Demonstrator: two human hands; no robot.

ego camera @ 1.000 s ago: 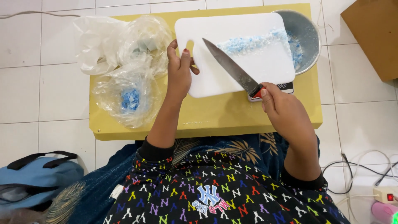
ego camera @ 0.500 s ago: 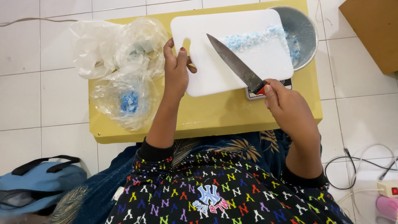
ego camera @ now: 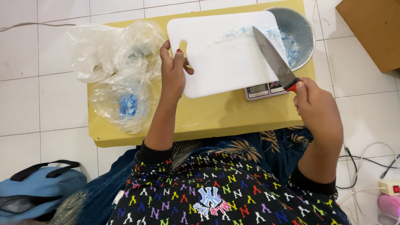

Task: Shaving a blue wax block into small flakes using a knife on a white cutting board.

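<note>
Left hand (ego camera: 173, 75) grips the white cutting board (ego camera: 221, 52) at its handle hole; the board now leans over the metal bowl (ego camera: 298, 35). Right hand (ego camera: 314, 108), closed on the knife (ego camera: 273, 60), has swung its blade to the bowl's edge, pushing blue pieces (ego camera: 287, 41) in.

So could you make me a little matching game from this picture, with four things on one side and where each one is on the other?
Things:
1. knife
2. cutting board
3. metal bowl
4. blue bag

Places:
A. on the floor, lower left
B. held at its edge by the left hand
C. at the table's far right corner
D. gripped by the right hand

Pairs: 1-D, 2-B, 3-C, 4-A
</note>
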